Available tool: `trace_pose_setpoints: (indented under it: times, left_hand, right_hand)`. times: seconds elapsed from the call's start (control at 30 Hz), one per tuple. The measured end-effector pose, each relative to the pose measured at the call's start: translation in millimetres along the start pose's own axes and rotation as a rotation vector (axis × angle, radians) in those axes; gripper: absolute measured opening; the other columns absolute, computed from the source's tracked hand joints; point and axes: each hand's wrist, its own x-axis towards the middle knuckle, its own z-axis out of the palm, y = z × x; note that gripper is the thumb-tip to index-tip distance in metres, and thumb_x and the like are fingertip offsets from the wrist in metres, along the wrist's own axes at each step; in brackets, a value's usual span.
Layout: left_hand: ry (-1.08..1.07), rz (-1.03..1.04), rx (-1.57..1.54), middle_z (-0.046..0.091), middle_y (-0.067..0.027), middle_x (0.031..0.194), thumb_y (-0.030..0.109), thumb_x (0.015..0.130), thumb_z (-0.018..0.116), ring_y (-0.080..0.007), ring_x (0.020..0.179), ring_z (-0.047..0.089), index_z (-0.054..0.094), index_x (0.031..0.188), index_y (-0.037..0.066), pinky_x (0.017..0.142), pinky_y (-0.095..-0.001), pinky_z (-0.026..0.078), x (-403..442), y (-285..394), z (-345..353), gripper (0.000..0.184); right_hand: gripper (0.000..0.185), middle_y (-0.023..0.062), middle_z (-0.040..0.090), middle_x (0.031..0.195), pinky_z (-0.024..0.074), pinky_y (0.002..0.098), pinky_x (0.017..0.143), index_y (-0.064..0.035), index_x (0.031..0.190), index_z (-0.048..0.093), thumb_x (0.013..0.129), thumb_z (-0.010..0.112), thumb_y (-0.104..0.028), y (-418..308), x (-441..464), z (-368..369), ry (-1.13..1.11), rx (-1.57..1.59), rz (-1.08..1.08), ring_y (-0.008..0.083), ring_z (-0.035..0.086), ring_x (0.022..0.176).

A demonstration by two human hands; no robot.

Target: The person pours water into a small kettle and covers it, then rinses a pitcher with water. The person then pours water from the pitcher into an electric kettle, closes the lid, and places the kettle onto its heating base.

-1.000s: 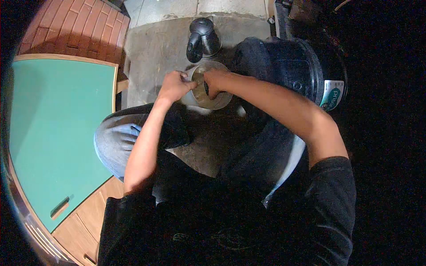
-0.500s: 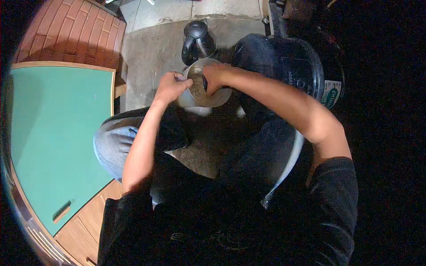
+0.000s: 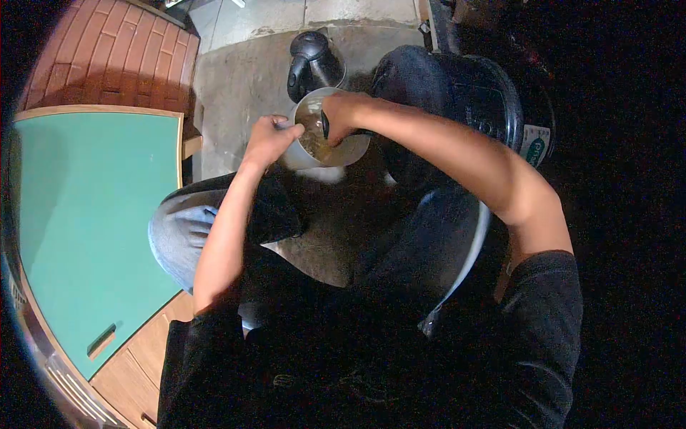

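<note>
Bkgd: dim space w/ a rough grey concrete floor (image 3: pixel 232 86), a red brick wall (image 3: pixel 118 53) far off to the L hand's left, and a flat green panel w/ light wood edging (image 3: pixel 96 229) left of the L forearm.

Head view (only one): person sits low, knees apart in blue jeans (image 3: pixel 179 232). A whitish round plastic bucket (image 3: pixel 354 151) stands between the hands, its mouth facing up. L hand (image 3: pixel 273 141) is curled at the near-left rim, thumb over the edge, so it seems to be gripping it. R hand (image 3: pixel 344 118) is down in the mouth, fingers closed around a black handle (image 3: pixel 325 124); the working end is hidden, can't ID the tool. Left of & below the R hand: brownish contents (image 3: pixel 312 139), type unclear.

Beyond both hands, just past the bucket's far rim: a black-and-steel kettle w/ black lid (image 3: pixel 327 70). Right of the R hand, behind the forearm: a big dark translucent water bottle w/ white-and-green label (image 3: pixel 493 96).

Step in hand, my read: working the contents w/ the handled tool. Next move calls for a firm L-hand hold on the rim & R-hand clearance from the wall.
</note>
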Motion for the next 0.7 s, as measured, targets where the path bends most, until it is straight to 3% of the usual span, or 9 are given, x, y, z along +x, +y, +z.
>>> trace_pose_setpoints:
  times: [0.2, 0.43, 0.53, 0.6, 0.7]
  left_hand:
    - [0.042, 0.041, 0.039, 0.068, -0.0205, 0.079, 0.036, 0.067, 0.073, -0.0238, 0.077, 0.067, 0.066, 0.092, -0.009, 0.074, -0.0351, 0.051, -4.5, 3.5, 1.3, 0.051]
    - [-0.028, 0.073, 0.113, 0.068, -0.0237, 0.08, 0.036, 0.065, 0.073, -0.0272, 0.077, 0.069, 0.066, 0.092, -0.009, 0.073, -0.0362, 0.051, -2.6, 3.3, 0.6, 0.053]
    - [0.1, 0.177, 0.123, 0.068, -0.0223, 0.078, 0.035, 0.065, 0.073, -0.0284, 0.077, 0.069, 0.067, 0.088, -0.007, 0.073, -0.0361, 0.051, 0.5, -4.9, 5.4, 0.049]
    - [-0.046, 0.086, 0.169, 0.069, -0.0179, 0.09, 0.039, 0.071, 0.074, -0.0234, 0.084, 0.067, 0.066, 0.1, -0.006, 0.079, -0.0345, 0.051, 1.6, -1.5, -0.3, 0.054]
    - [-0.066, 0.024, 0.201, 0.069, -0.0192, 0.094, 0.039, 0.07, 0.075, -0.0239, 0.086, 0.066, 0.065, 0.103, -0.006, 0.079, -0.034, 0.051, -3.4, 9.8, -4.3, 0.057]
  right_hand:
    - [0.051, 0.021, 0.069, 0.091, 0.0535, 0.0392, 0.076, 0.0033, 0.085, 0.07, 0.053, 0.081, -0.035, -10.0, -8.4, 4.4, 0.031, -0.02, 0.039, 0.0315, 0.068, 0.085]
    - [0.047, 0.0192, 0.069, 0.091, 0.0535, 0.0415, 0.077, 0.0011, 0.088, 0.07, 0.054, 0.081, -0.03, -20.8, -1.0, 20.2, -0.083, 0.016, 0.029, 0.0306, 0.067, 0.09]
    - [0.046, 0.0191, 0.068, 0.093, 0.0539, 0.0407, 0.078, 0.0007, 0.089, 0.07, 0.056, 0.081, -0.029, -23.9, 7.1, 27.1, -0.103, -0.043, 0.122, 0.0305, 0.067, 0.09]
    - [0.044, 0.0179, 0.069, 0.095, 0.0542, 0.0403, 0.078, -0.0009, 0.09, 0.071, 0.057, 0.081, -0.029, -24.3, 15.7, 33.4, -0.159, -0.063, 0.131, 0.0307, 0.067, 0.09]
    - [0.044, 0.017, 0.069, 0.095, 0.0546, 0.0405, 0.077, -0.0003, 0.089, 0.071, 0.056, 0.081, -0.027, -23.8, 21.0, 41.7, -0.12, -0.056, 0.106, 0.0307, 0.067, 0.089]
